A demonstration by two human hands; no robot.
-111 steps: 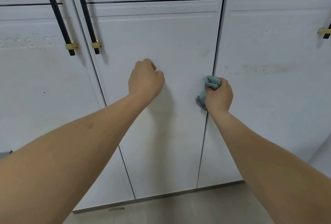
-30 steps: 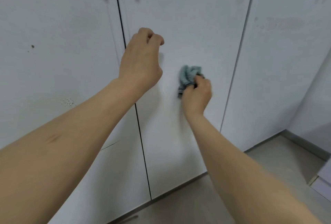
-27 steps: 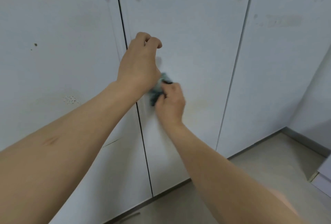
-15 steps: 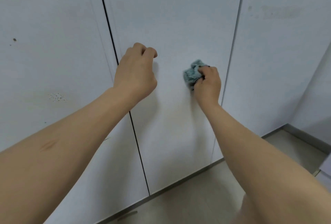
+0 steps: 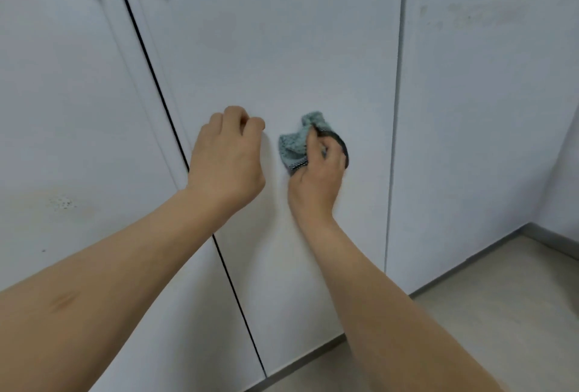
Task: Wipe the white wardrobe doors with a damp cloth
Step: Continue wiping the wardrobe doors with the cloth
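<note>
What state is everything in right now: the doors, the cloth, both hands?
Left door: closed, speckled stain low down.
Middle door: closed, being wiped.
Right door: closed, smudges near the top.
Cloth: bunched up, pressed on the middle door.
Right hand: grips the cloth.
Left hand: fingers curled, holding nothing, against the middle door.

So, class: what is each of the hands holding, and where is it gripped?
The right hand grips the bunched blue-green cloth at its lower right, against the middle door. The left hand is curled, holding nothing.
</note>
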